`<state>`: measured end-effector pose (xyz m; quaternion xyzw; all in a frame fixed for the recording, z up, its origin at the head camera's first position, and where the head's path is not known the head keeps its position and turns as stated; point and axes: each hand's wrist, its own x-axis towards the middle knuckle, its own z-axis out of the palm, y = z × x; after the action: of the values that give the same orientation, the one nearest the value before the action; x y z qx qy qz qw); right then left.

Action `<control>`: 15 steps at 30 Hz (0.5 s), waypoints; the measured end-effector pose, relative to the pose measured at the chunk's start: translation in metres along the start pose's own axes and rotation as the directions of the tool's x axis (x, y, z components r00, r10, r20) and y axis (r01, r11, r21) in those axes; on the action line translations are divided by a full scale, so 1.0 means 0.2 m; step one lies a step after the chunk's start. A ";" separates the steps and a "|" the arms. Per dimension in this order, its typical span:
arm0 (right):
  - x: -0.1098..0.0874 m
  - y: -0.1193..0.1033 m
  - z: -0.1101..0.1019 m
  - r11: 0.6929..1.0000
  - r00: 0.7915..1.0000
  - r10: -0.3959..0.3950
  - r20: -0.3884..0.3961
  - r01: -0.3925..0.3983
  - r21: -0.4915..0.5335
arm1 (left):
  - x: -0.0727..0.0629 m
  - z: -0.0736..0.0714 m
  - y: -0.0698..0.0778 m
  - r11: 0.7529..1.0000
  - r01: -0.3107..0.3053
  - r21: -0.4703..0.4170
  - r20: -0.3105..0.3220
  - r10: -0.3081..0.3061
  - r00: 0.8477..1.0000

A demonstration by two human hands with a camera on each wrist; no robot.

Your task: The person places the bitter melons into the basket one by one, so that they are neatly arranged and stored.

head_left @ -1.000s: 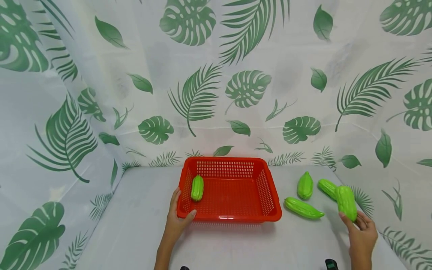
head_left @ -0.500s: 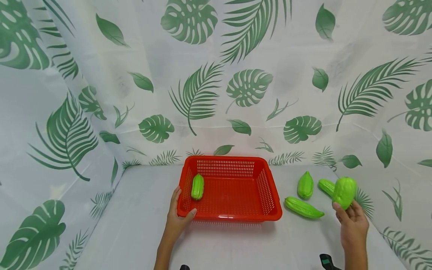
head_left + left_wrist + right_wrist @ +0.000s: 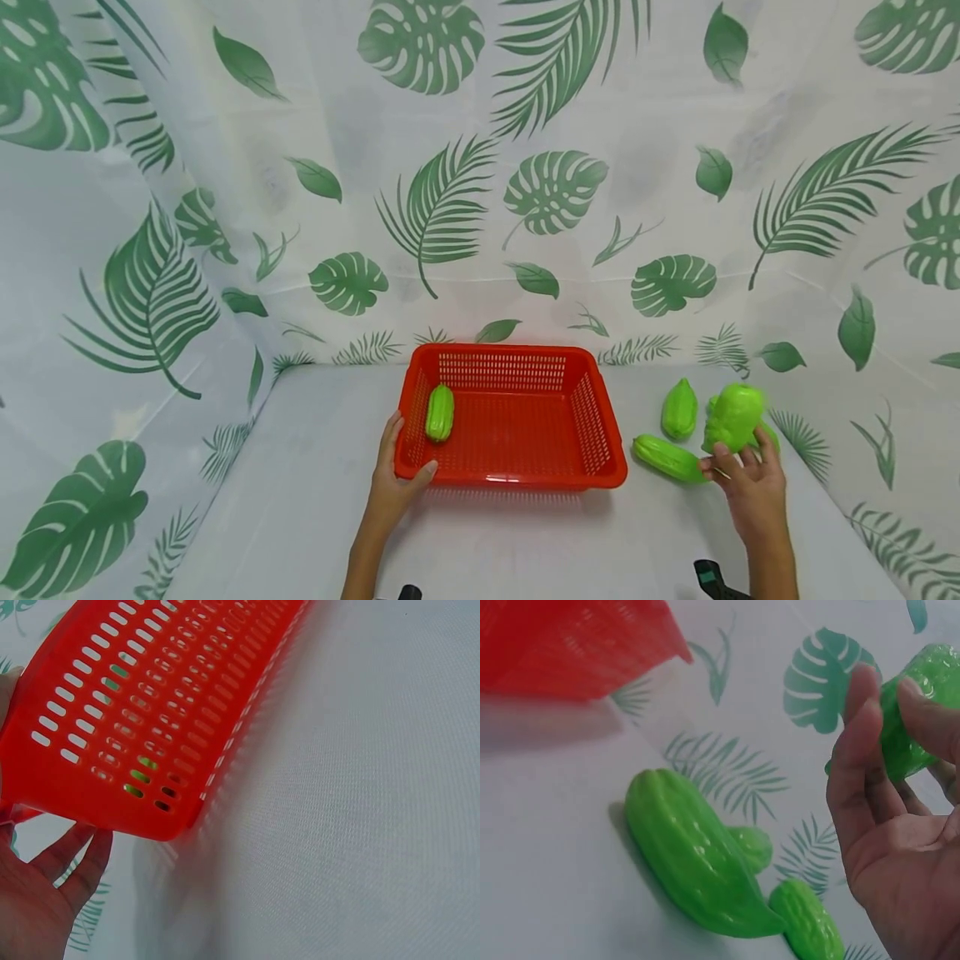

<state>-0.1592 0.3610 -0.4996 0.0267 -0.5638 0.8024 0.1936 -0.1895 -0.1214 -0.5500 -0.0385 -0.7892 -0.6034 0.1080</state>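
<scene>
A red plastic basket (image 3: 517, 482) with slotted sides stands on the table, one ridged green vegetable (image 3: 440, 412) lying at its left end. My left hand (image 3: 392, 492) grips the basket's front left corner, thumb over the rim. In the left wrist view, fingers (image 3: 88, 870) touch beneath the rim. My right hand (image 3: 753, 487) holds a bumpy green bitter melon (image 3: 733, 415) above the table, right of the basket. The right wrist view has its warty surface (image 3: 937, 671) between thumb and fingers; part is hidden by the hand.
Near the right hand lie a pointed green vegetable (image 3: 680, 408) and a long one (image 3: 663, 457). Another (image 3: 771, 440) is mostly hidden behind the hand and bitter melon. A leaf-patterned white curtain (image 3: 480, 208) hangs behind and beside the table.
My right hand has moved left with the bitter melon, which has also turned and risen in the view. The left hand stays on the basket.
</scene>
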 end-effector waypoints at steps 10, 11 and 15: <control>-0.01 0.05 0.05 0.971 0.985 -0.002 0.174 -0.040 0.236 | 0.00 0.00 0.00 1.000 0.001 0.001 0.011 -0.001 1.000; -0.01 0.05 0.05 0.971 0.984 0.004 0.178 -0.046 0.233 | -0.01 0.00 0.00 1.000 0.002 0.002 0.012 -0.002 1.000; -0.01 0.06 0.07 0.975 0.984 0.020 0.177 -0.058 0.213 | -0.01 0.01 0.02 1.000 0.008 0.009 0.008 -0.008 1.000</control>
<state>-0.1645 0.3437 -0.5047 0.1067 -0.4881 0.8574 0.1237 -0.1878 -0.1194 -0.5472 -0.0373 -0.7923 -0.6003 0.1024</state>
